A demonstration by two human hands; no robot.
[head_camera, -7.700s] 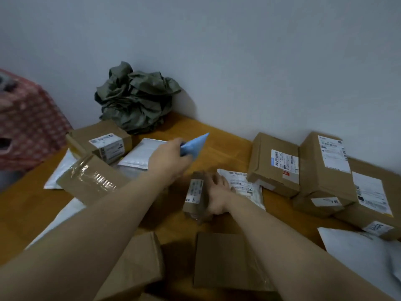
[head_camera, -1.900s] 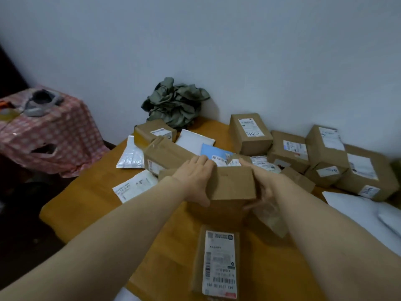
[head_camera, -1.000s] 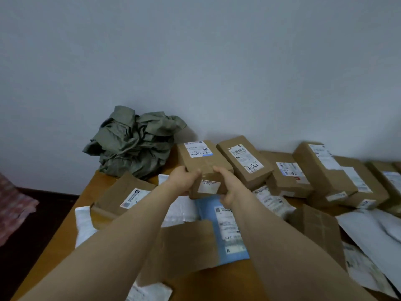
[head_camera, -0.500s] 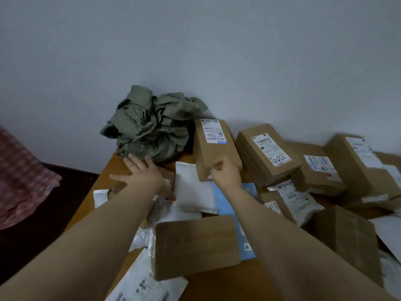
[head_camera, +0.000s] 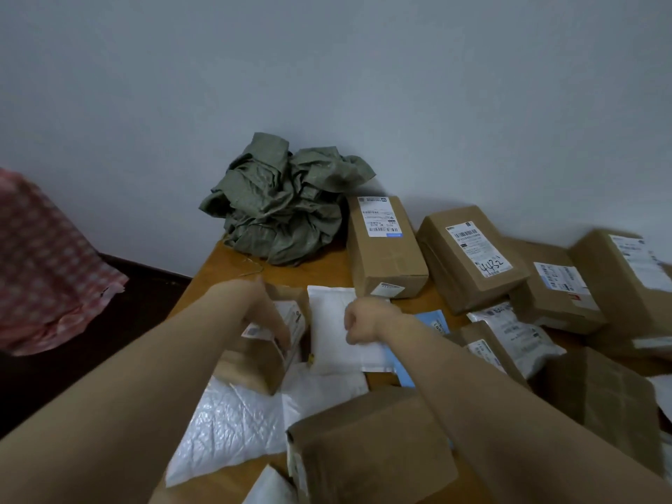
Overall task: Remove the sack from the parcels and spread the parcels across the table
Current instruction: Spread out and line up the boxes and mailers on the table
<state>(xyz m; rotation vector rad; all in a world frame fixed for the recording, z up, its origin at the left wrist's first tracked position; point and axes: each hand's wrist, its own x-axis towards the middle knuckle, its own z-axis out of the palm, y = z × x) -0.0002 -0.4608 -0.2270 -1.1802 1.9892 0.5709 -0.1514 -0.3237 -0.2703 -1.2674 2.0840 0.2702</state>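
Head view: left hand (head_camera: 267, 318) grips small box (head_camera: 254, 361), 9 o'clock of white mailer (head_camera: 329, 321); right hand (head_camera: 365, 321) curled there, hold unclear. Box likely light, stiff: take opposite faces.

handwritten 4432 on cardboard box (head_camera: 459, 265)

head view | left forearm (head_camera: 152, 380): bare along whole visible length, to lower-left frame edge; right forearm (head_camera: 491, 412): bare likewise, to lower-right edge | left hand (head_camera: 267, 314): bare, outline blurred; right hand (head_camera: 365, 321): bare, knuckles sharply outlined | upper arms, clothing: out of frame
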